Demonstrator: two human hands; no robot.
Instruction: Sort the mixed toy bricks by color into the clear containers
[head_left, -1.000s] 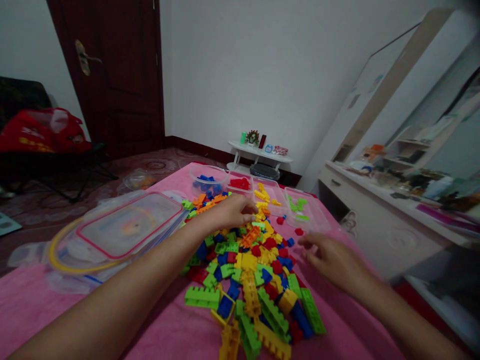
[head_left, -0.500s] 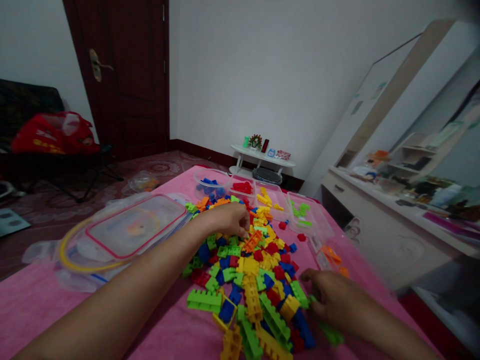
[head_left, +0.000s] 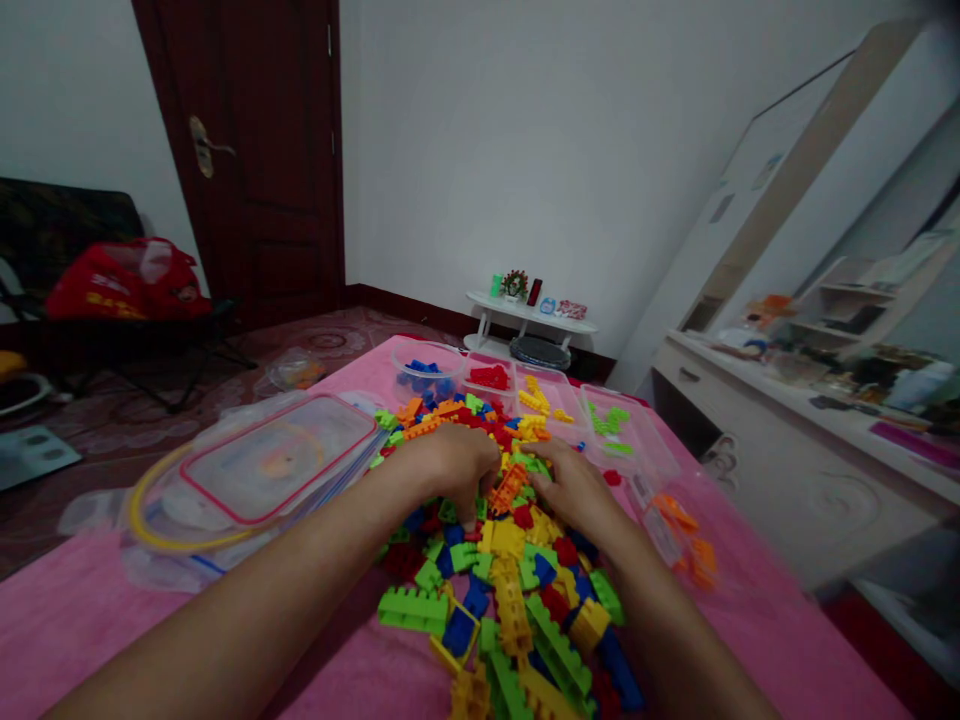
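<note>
A heap of plastic building bricks in green, yellow, blue, red and orange lies on the pink cloth. My left hand sits on the far side of the heap, fingers curled down among the bricks; what they hold, if anything, is hidden. My right hand rests on the heap just to the right of it, fingers stretched flat toward an orange brick that lies between the two hands.
Clear tubs stand behind the heap: blue bricks, red bricks, yellow bricks, green bricks, and an orange-brick tub at the right. Stacked clear lids lie at the left. A white dresser stands on the right.
My right hand has swung from the near right side of the heap up to its far middle, beside my left hand. My left hand has curled further down into the bricks.
</note>
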